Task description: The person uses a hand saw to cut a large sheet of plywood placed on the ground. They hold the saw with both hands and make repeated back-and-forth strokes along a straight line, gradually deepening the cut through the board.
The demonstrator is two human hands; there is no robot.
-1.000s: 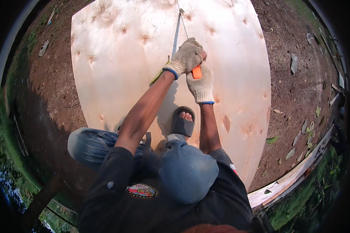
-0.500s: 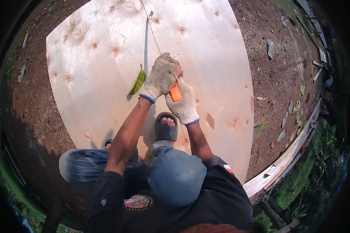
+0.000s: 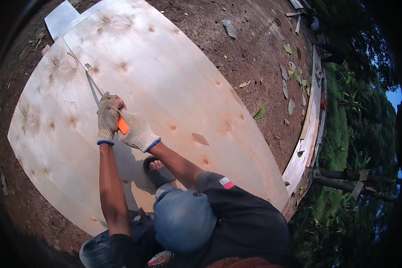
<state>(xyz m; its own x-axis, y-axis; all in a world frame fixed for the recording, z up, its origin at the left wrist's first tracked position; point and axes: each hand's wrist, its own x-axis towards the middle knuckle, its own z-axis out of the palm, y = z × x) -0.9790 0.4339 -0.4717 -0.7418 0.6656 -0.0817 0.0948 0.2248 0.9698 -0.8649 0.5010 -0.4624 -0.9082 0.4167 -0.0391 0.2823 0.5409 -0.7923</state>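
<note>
Both my hands, in pale knitted gloves with blue cuffs, are closed around the orange handle (image 3: 123,126) of a handsaw. My left hand (image 3: 107,118) grips at the front left, and my right hand (image 3: 138,130) wraps it from the right. The narrow saw blade (image 3: 93,84) reaches away from my fists toward the far left. It meets a thin dark line in a large plywood sheet (image 3: 174,89), which lies under my hands and my sandalled foot (image 3: 156,172). Part of the handle is hidden by the gloves.
A small leaf scrap (image 3: 88,66) lies beside the line, and a pale board piece (image 3: 62,18) sits past the sheet's far edge. Brown soil (image 3: 254,58) with scattered leaves surrounds the sheet. Long planks (image 3: 309,125) and dark poles (image 3: 344,176) stand at the right.
The view has turned, so the sheet and line now slant toward the far left. Both hands still grip the saw handle. The green leaf beside my left hand no longer shows on the sheet.
</note>
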